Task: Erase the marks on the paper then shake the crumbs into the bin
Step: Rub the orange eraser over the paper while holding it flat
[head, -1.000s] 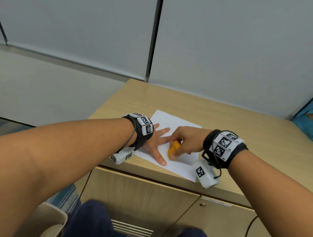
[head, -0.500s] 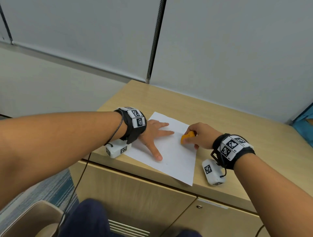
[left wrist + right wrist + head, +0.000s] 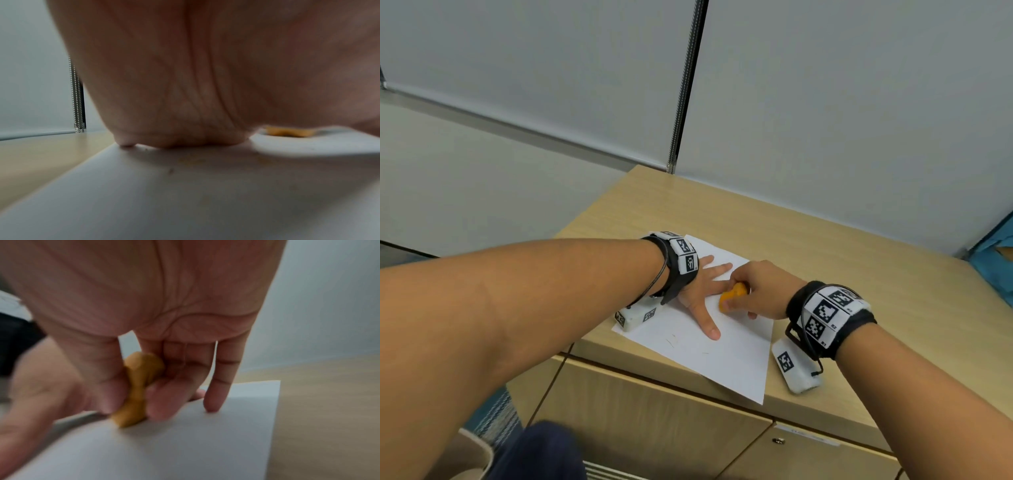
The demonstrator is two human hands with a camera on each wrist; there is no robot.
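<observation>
A white sheet of paper (image 3: 726, 356) lies on the wooden cabinet top (image 3: 825, 260), one corner hanging over the front edge. My left hand (image 3: 705, 291) lies flat on the sheet with its fingers spread, pressing it down. My right hand (image 3: 750, 291) pinches an orange eraser (image 3: 732, 296) between thumb and fingers and holds its tip against the paper beside the left hand. The right wrist view shows the eraser (image 3: 137, 389) touching the paper (image 3: 185, 443). Faint pencil marks (image 3: 671, 341) and crumbs (image 3: 170, 170) remain near the front of the sheet.
A beige bin (image 3: 472, 452) stands on the floor at the lower left, beside my dark-trousered knee (image 3: 541, 452). Cabinet doors (image 3: 654, 421) are below the top. Grey wall panels rise behind. A blue object (image 3: 996, 263) sits at the far right edge.
My right hand swung the eraser out to the right part of the sheet, then back left against the left hand's fingers. The left hand stayed pressed on the paper.
</observation>
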